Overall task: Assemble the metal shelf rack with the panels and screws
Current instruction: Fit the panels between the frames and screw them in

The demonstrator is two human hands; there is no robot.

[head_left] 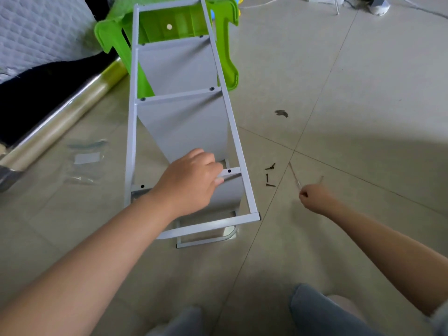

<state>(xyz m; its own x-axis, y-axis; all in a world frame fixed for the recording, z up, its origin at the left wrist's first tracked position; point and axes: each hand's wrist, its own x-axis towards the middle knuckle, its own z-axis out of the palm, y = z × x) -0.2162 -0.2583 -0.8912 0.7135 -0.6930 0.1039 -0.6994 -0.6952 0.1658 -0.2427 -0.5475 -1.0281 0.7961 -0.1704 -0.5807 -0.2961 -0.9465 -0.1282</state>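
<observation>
Left hand (194, 177) on pale grey rack (181, 127) with 3 slanted panels.

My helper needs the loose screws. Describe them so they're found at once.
Find the white metal rack on the tiled floor. Right of its near end, toward the right hand, lie three dark screws. Unlike those fastened in the rack's crossbars, these lie loose on tile.

Left hand (191, 177) grips crossbar (232, 171) of rack (180, 122); right hand (312, 196) pinches thin tool (294, 175) beside loose screws (267, 178)
</observation>
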